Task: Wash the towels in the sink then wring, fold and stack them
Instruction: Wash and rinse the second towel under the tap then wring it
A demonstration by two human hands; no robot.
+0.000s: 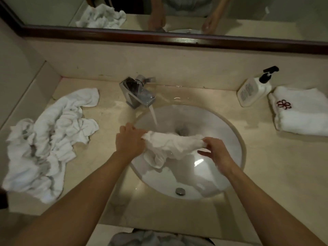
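Observation:
A wet white towel (170, 145) is stretched over the round white sink (229, 132), just below the stream of water running from the chrome faucet (137, 92). My left hand (128, 140) grips the towel's left end. My right hand (213, 150) pinches its right end between thumb and fingers. The towel's lower part hangs crumpled into the basin. A heap of crumpled white towels (48, 141) lies on the counter to the left. One folded white towel (300, 110) with a red flower emblem sits at the right.
A white pump bottle (255, 90) with a black top stands beside the folded towel at the back right. The beige stone counter (269, 166) surrounds the sink. A dark-framed mirror (159, 34) runs along the back wall. The drain (182, 131) sits behind the held towel.

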